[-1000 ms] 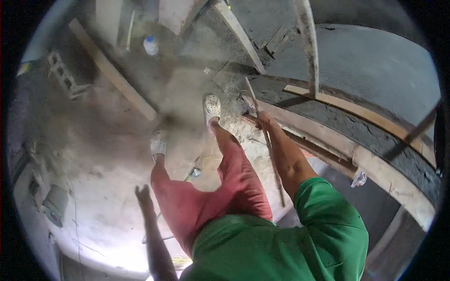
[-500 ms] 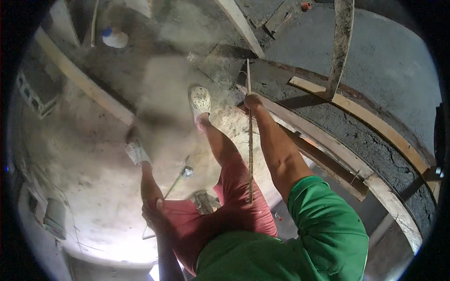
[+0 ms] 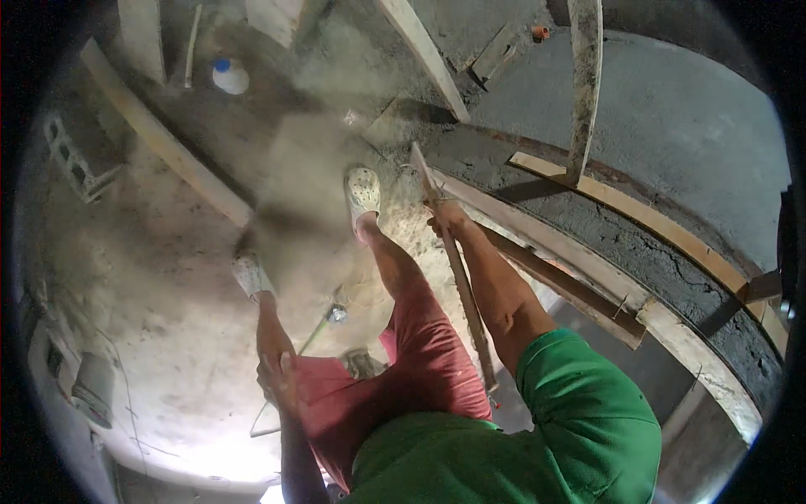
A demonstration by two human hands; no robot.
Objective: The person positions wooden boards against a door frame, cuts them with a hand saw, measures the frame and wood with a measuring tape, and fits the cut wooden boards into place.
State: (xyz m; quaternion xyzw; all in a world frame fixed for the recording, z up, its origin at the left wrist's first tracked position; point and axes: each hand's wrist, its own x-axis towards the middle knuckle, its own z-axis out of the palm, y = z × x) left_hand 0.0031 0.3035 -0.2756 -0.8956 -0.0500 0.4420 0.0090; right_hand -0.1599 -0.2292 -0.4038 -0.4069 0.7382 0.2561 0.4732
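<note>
My right hand (image 3: 447, 217) is closed on a long, narrow, dirty wooden strip (image 3: 463, 296), held slanting along my forearm with its upper end beside the formwork board (image 3: 533, 220). That board edges a curved band of rough grey concrete (image 3: 688, 277). My left hand (image 3: 277, 374) rests against my left knee, its fingers loosely bent and apart, with nothing seen in it. My feet, in light perforated clogs (image 3: 363, 189), stand on a dusty, pale floor.
Upright planks (image 3: 586, 92) and a slanting plank (image 3: 424, 55) stand at the curved edge. A long board (image 3: 168, 143), hollow block (image 3: 84, 160), white jug with blue cap (image 3: 231, 77), bucket (image 3: 94, 386) and green-handled tool (image 3: 313, 336) lie around. A smooth grey surface (image 3: 684, 122) lies right.
My left hand moved from hanging free at my side onto my left knee. The held strip swung upright, then tilted back, its top now lower and further left than half a second ago.
</note>
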